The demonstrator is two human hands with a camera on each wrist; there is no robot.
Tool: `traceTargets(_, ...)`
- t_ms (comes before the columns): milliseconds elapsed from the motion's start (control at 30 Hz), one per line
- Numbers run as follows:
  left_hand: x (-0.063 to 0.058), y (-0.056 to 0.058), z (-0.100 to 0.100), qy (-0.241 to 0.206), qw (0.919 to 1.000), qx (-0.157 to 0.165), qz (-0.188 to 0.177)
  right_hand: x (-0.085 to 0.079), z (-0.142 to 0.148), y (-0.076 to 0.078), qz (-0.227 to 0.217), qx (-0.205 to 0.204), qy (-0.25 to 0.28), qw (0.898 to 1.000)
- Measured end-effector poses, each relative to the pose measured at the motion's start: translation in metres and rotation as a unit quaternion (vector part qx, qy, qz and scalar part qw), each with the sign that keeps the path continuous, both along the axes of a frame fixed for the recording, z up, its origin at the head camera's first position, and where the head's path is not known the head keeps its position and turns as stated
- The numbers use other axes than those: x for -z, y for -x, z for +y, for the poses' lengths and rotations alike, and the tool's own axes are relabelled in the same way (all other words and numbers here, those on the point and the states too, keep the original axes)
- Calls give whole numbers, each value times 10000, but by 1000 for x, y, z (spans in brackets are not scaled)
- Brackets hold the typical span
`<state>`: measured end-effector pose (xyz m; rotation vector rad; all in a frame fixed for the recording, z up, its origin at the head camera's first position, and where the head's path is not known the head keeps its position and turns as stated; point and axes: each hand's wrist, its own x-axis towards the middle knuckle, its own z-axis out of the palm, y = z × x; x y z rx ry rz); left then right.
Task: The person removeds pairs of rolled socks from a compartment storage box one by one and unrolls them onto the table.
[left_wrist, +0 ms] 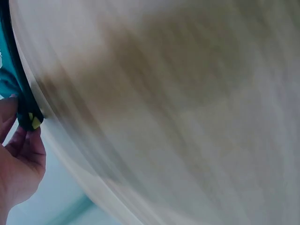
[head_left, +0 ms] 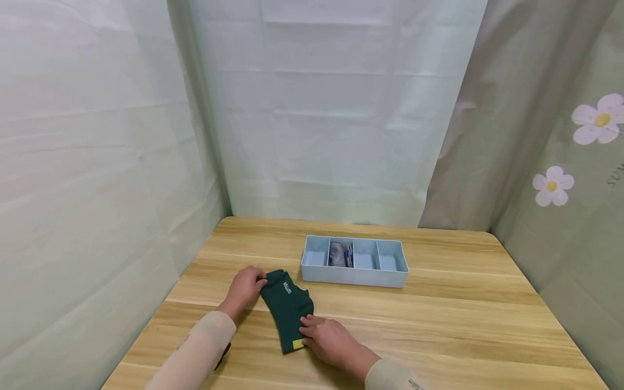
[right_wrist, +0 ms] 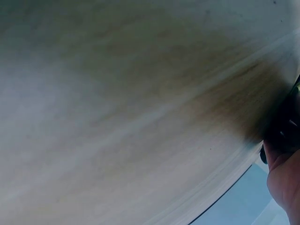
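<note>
A dark green sock point(head_left: 286, 309) with pale lettering and a yellow patch lies flat on the wooden table, slanting between both hands. At its far left corner my left hand point(head_left: 246, 287) pinches the fabric between thumb and fingers; the left wrist view shows this hand point(left_wrist: 23, 159) gripping the green cloth point(left_wrist: 11, 70). My right hand point(head_left: 331, 341) holds the near right edge, fingers over the fabric beside the yellow patch. Only part of that hand point(right_wrist: 283, 180) shows at the right wrist view's edge, against dark cloth point(right_wrist: 286, 124).
Beyond the sock stands a light blue organizer box point(head_left: 353, 276) with several compartments. A grey rolled item point(head_left: 337, 255) and a darker folded item point(head_left: 349, 257) sit in its second compartment from the left. Pale curtains point(head_left: 331, 135) surround the wooden table point(head_left: 463, 314) behind and at both sides.
</note>
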<state>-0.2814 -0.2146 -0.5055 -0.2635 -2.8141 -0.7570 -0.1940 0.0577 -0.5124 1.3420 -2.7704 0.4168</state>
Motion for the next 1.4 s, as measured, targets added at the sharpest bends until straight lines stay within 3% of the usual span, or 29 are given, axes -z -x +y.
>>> traceTargets(267,5,2,-1,-21,9996,-16,-290,1,1,0,0,-7,102,9999)
traceTargets(567,-4,11,-8,-240,9991,-19,-360,3,-1,1,-70,-25,121,9999)
traceTargets(800,-6,19,-16,-718,9963,-419,-221,4,-3,0,101,-114,144,9998)
traceTargets(967,-4,22,-20,-596,9962,-585,-260,5,-5,1,84,-97,123,9998)
traceTargets(1133,-2,21,-20,-656,9965,-338,-396,4,-4,1,171,-80,99,9998)
traceTargets(1267,-2,22,-19,-1060,9926,-66,-597,2,-3,0,235,-41,76,9997)
traceTargets(1400,-3,24,-18,-1332,9881,-89,-770,0,-2,0,182,-4,30,9998)
